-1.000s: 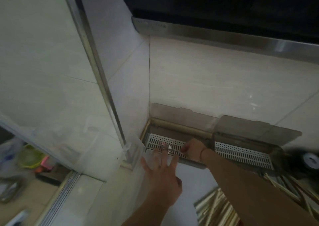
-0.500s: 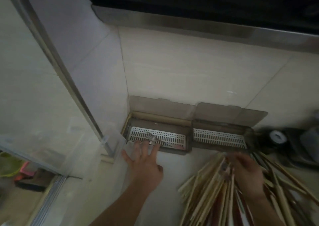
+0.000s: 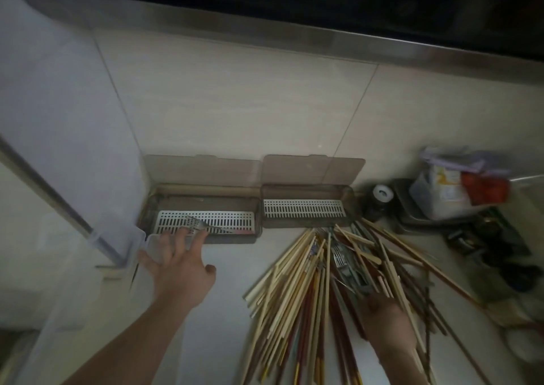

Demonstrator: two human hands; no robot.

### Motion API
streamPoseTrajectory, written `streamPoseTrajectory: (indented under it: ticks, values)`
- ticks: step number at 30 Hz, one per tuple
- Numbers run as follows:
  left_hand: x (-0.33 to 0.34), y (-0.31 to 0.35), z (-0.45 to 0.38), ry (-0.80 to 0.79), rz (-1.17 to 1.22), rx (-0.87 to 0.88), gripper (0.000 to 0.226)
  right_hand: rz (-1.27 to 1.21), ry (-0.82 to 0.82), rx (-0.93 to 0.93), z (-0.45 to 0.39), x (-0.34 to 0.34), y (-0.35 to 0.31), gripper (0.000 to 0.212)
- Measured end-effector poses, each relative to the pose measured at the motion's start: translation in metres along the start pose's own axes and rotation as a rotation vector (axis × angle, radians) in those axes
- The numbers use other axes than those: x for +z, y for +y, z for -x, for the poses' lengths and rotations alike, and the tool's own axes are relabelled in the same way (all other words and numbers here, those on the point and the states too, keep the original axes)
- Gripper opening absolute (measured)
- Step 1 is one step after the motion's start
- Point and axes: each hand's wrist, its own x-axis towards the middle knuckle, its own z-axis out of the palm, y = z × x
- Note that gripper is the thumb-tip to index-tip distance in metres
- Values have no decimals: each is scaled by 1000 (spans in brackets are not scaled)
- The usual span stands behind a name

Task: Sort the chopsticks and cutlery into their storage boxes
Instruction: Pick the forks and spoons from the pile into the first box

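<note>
Barely started, by the look of it — one fork (image 3: pixel 206 225) lies in the left storage box (image 3: pixel 203 208) at the bench's back-left corner; the right storage box (image 3: pixel 304 208) beside it shows only its white slotted tray. Both lids up. Left hand (image 3: pixel 176 264) spread flat, fingers apart, at the left box's front wall. Right hand (image 3: pixel 385 320) is in the chopstick pile (image 3: pixel 297 290) w/ forks mixed in near the front edge — grip can't be told. Nearly everything's left to sort.

Storage boxes (image 3: pixel 203 208) — smoky translucent plastic, slotted trays; chopsticks (image 3: pixel 297 290) seemingly matt wood; fork (image 3: pixel 206 226) shiny metal.
</note>
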Motion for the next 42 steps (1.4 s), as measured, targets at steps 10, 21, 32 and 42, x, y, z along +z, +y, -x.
streamPoseTrajectory:
  ticks: [10, 21, 32, 42]
  values:
    - [-1, -1, 2, 11, -6, 18, 79, 70, 90, -136, 14, -8, -7, 15]
    - [-2, -2, 1, 4, -26, 24, 78, -452, -152, -186, 10, 23, -104, 14]
    - [1, 0, 1, 25, -20, 8, 84, 89, -50, -177, -2, 19, -26, 25]
    - [-1, 1, 2, 22, -18, 12, 84, 544, -84, -432, 0, 10, -63, 25]
